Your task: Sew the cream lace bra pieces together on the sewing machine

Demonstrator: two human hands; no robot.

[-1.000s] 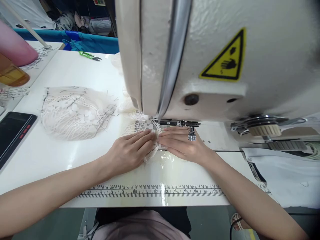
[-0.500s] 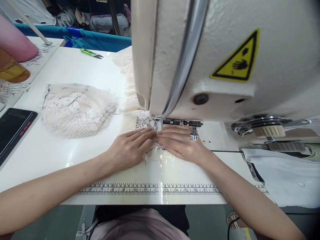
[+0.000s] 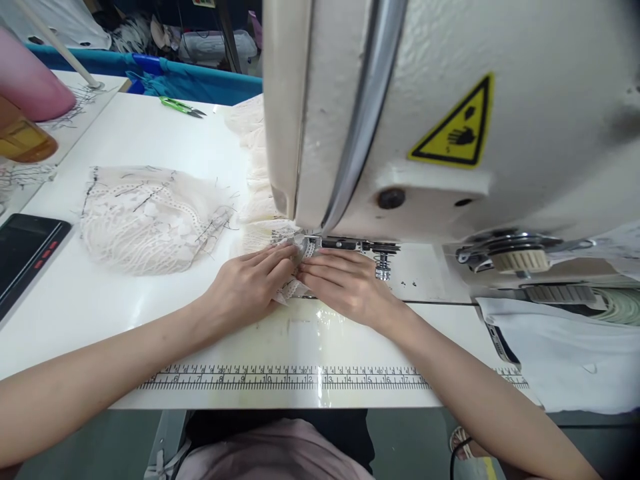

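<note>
A strip of cream lace fabric (image 3: 289,289) lies under the needle end of a sewing machine (image 3: 330,133). My left hand (image 3: 253,280) is on the lace's left side, its fingers close together and gripping it near the presser foot (image 3: 313,241). From the right, my right hand (image 3: 350,283) holds the same lace, fingers side by side and the tips almost meeting those of my left hand. Both thumbs are mostly hidden. More of the gathered lace runs back behind the machine head.
A separate lace piece (image 3: 145,223) with dark thread ends lies to the left. Green thread snips (image 3: 181,107) rest farther back. A phone (image 3: 30,257) is at the left edge, near a pink thread cone (image 3: 33,80). A printed ruler (image 3: 285,378) runs along the front.
Both hands have shifted slightly left and away from me, with the lace turning under them. The lace's near edge now sticks out between the hands. The view has also moved slightly.
</note>
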